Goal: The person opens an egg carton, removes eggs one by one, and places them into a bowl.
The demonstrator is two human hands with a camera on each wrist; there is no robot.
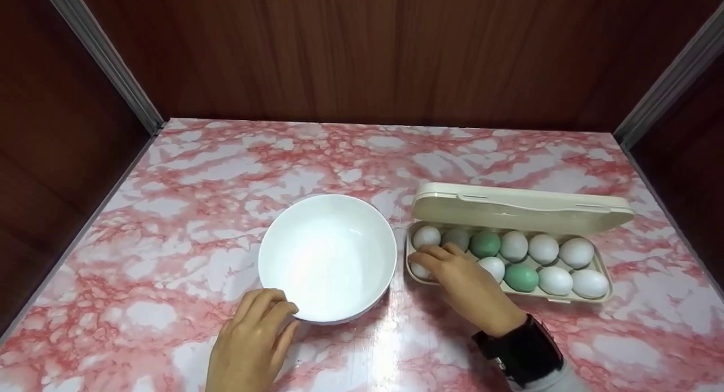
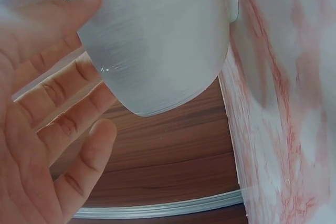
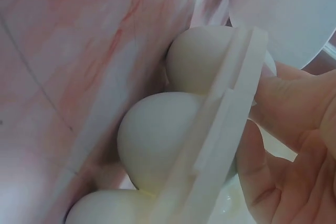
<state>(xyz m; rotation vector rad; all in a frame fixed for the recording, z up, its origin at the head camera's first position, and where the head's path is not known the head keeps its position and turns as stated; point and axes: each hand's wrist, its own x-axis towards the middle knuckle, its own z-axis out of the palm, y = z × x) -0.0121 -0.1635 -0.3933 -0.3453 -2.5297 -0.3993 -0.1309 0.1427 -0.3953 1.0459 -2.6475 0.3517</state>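
Note:
At the near-left rim of a white bowl point(image 1: 334, 250), my left hand point(image 1: 249, 338) pinches the edge. Its thumb point(image 2: 89, 3) lies along the bowl's outer wall in the left wrist view, with other fingers spread past the rim. To the right of the bowl, my right hand point(image 1: 472, 287) reaches into an open egg carton point(image 1: 526, 197). Its fingers close around a white egg point(image 1: 419, 270) in the front-left cell, and the thumb lies against that egg in the right wrist view. The hand covers part of the front row.
Several white eggs point(image 1: 590, 283) fill the carton, along with green eggs point(image 1: 521, 278) and a grey-green egg point(image 1: 456, 238). The cream lid stands raised at the back. Dark wooden panels point(image 1: 362, 52) enclose the red-and-white marbled table point(image 1: 254, 160) at the back and sides.

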